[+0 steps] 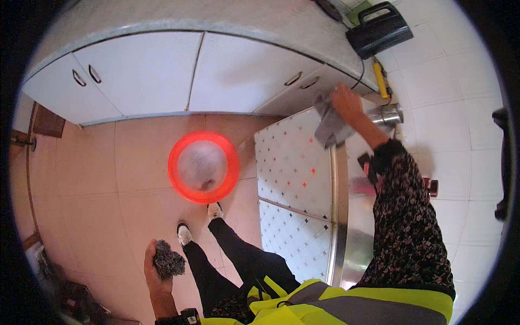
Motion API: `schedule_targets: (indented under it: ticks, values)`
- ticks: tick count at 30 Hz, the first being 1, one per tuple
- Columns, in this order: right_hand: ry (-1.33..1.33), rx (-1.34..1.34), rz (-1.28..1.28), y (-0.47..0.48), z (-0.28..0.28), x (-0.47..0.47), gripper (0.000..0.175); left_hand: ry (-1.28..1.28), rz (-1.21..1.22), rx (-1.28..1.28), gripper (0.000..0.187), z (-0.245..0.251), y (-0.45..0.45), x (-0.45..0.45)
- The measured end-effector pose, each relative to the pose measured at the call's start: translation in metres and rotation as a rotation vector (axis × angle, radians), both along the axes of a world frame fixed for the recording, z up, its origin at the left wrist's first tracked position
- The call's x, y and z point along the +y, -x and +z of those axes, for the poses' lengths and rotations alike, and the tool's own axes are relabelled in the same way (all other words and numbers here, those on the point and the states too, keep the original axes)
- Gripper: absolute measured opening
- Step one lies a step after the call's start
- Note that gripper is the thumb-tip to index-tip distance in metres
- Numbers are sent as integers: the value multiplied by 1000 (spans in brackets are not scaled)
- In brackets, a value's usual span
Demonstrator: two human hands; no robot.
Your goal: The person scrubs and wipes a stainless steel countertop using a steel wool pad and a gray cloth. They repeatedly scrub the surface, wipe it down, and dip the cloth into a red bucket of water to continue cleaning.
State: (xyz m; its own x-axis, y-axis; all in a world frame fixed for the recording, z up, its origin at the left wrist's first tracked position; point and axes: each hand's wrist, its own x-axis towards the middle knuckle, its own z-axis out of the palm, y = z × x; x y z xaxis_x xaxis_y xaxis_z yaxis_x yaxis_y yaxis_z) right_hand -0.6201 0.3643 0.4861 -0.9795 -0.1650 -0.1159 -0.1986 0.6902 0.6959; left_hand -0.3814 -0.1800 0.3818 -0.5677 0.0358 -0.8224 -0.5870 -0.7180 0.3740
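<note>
My left hand (156,280), low at the left, is closed around a grey scouring pad (168,260) that looks like steel wool. My right hand (347,101) reaches out to the upper right and grips a grey cloth (333,128), slightly blurred. The cloth hangs over the corner of a cabinet with a diamond-patterned front (292,162), next to its metal worktop; whether it touches the surface I cannot tell. On the floor in front of my feet stands a red plastic basin (174,166) holding cloudy, foamy water and something dark.
White cupboards (154,77) run along the far side under a stone-like counter (162,16). A black electric kettle (380,34) stands on the counter, its cable hanging near a yellow-handled tool (381,79). A metal cylinder (388,115) lies by the tiled wall (438,122).
</note>
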Motion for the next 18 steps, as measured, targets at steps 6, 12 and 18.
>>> schedule_targets:
  ticks: [6,12,18]
  values:
    - [-21,12,-171,26,-10,4,14,54,-19,-16,40,1,12,4]
    - [-53,-43,-94,-38,-16,-3,17,-12,-107,95,43,10,25,-1]
    - [49,-4,-4,-80,-16,-7,21,6,-13,16,36,9,8,-22]
